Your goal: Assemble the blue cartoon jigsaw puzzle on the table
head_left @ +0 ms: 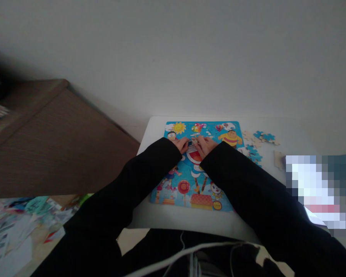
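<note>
A colourful cartoon jigsaw puzzle with a blue background lies flat on a white table. My left hand rests on its upper middle with the fingers curled in. Close beside it, my right hand bends its fingers down over the top of the blue cartoon cat's head. The fingertips of both hands nearly meet there. Whatever is under or between the fingers is too small and blurred to name. Black sleeves cover parts of the puzzle's left and right sides.
Loose puzzle pieces, some blue and some bare-backed, lie right of the puzzle. A device with a blurred-out screen stands farther right. A brown wooden cabinet flanks the table's left, and a white cable crosses my lap.
</note>
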A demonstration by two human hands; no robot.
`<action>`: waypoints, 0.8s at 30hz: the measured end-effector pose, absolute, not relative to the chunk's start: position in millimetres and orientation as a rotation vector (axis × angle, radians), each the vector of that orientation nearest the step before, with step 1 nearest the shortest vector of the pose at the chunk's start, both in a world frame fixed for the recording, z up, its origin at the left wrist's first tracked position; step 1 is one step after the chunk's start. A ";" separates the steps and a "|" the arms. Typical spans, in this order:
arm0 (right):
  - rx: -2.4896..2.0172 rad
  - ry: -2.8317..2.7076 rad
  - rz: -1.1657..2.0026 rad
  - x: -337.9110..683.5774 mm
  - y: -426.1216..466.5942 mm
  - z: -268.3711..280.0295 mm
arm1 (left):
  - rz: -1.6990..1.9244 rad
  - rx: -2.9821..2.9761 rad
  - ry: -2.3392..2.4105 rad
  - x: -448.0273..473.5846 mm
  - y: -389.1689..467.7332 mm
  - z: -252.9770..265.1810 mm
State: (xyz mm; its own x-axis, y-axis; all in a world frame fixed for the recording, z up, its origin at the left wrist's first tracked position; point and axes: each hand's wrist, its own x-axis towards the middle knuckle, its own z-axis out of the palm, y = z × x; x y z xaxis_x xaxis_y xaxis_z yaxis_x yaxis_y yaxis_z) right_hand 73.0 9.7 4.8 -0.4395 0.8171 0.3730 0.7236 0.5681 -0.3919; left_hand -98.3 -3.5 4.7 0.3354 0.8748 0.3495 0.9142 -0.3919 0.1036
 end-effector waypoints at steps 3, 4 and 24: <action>-1.242 -2.306 0.177 73.3 12.0 1.8 | -0.693 -2.403 -1.945 -95.0 -4.1 6.1; -1.242 -2.313 0.174 74.2 13.3 0.7 | -0.746 -2.374 -2.017 -95.2 -3.2 6.1; -0.711 -2.297 0.264 84.2 23.5 -23.3 | -0.658 -2.672 -1.427 -113.4 -45.9 15.6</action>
